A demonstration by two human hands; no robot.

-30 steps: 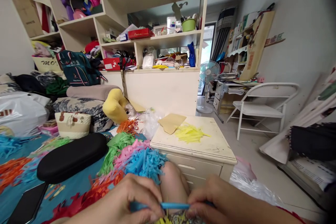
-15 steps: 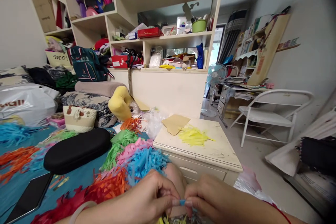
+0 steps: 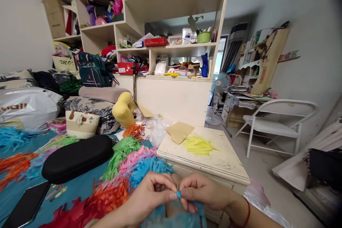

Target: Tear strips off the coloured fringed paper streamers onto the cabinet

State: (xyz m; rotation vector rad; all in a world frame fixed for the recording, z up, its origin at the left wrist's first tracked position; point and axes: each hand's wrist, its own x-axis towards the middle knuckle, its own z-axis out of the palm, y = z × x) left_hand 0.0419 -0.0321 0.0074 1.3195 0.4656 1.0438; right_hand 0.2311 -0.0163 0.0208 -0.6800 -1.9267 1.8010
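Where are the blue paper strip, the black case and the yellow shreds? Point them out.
blue paper strip (image 3: 178, 194), head view, pinched end.
black case (image 3: 77, 156), head view, top middle.
yellow shreds (image 3: 198, 145), head view, pile centre.

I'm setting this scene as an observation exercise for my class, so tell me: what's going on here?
A person pinches a small blue paper piece between the fingertips of both hands, the left hand and the right hand meeting low in the view. Heaps of paper strips in blue, pink, green and orange lie on the teal bedcover in front. A black case lies to the left, and a yellow strip pile sits on the cream cabinet.
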